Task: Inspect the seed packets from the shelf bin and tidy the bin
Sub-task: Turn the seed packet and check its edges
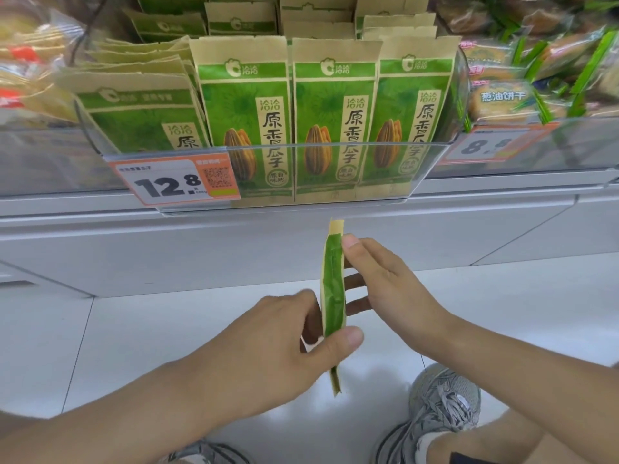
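One green and tan seed packet (333, 296) is held edge-on and upright below the shelf, between both hands. My left hand (284, 333) pinches its lower part, thumb on the near side. My right hand (385, 283) pinches its upper part, thumb near the top and fingers behind. Above, a clear plastic shelf bin (335, 152) holds several matching packets. Three packets (331, 122) stand upright at the bin's front. Other packets (140, 108) at the left lean back at a slant.
An orange price tag reading 12.8 (174, 179) hangs on the bin's front left. Bagged biscuits (502, 98) fill the neighbouring bin at the right, and more snack bags (30, 61) sit at the left. Below are a white shelf ledge, pale floor tiles and my grey shoes (438, 406).
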Available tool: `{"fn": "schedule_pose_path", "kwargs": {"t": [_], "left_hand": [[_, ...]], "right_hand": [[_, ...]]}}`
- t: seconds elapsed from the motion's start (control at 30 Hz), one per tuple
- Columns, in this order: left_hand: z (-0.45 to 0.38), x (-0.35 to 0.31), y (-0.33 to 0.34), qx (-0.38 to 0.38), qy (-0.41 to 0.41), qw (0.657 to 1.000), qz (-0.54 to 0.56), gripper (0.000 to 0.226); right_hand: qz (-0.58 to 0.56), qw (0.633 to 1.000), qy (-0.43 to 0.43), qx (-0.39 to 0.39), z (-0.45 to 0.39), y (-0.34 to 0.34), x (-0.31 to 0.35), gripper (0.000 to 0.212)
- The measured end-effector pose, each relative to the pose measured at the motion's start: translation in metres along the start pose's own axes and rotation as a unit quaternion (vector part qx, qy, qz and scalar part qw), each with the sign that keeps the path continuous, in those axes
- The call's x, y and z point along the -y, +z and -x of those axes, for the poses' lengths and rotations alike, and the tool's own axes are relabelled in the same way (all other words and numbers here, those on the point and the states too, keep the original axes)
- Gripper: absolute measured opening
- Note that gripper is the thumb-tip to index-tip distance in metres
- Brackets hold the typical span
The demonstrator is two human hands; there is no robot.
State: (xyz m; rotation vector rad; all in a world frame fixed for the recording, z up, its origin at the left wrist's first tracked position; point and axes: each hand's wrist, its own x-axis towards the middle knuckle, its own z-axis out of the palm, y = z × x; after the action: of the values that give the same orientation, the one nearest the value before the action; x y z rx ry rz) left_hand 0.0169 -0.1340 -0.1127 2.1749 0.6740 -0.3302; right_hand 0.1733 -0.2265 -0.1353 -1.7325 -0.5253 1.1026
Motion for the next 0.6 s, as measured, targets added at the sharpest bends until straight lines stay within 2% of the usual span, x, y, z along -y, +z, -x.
{"fn": "schedule_pose_path", "kwargs": {"t": [0.13, 0.23, 0.3, 0.47, 0.5, 0.6], "left_hand": [[-0.004, 0.0, -0.003, -0.08, -0.016, 0.991, 0.105, 0.024], [-0.008, 0.002, -0.008, -0.11, -0.014, 0.982, 0.153, 0.006], [-0.01, 0.004, -0.009, -0.118, -0.025, 0.978, 0.171, 0.01], [-0.011, 0.002, -0.008, -0.155, -0.013, 0.971, 0.182, 0.05], [-0.011, 0.001, -0.007, -0.156, -0.008, 0.967, 0.202, 0.05], [-0.01, -0.007, -0.006, -0.15, -0.022, 0.929, 0.337, 0.025]], "right_hand": [[0.004, 1.0, 0.026, -0.001, 0.002, 0.002, 0.001, 0.051], [-0.065, 0.994, 0.07, -0.051, -0.002, -0.001, 0.004, 0.029], [-0.105, 0.99, 0.064, -0.07, -0.005, -0.005, 0.004, 0.026], [-0.144, 0.988, -0.005, -0.05, -0.003, -0.006, 0.008, 0.026], [-0.159, 0.987, -0.015, -0.033, -0.002, -0.006, 0.008, 0.026], [-0.18, 0.982, -0.054, 0.026, 0.001, -0.006, 0.011, 0.029]]}}
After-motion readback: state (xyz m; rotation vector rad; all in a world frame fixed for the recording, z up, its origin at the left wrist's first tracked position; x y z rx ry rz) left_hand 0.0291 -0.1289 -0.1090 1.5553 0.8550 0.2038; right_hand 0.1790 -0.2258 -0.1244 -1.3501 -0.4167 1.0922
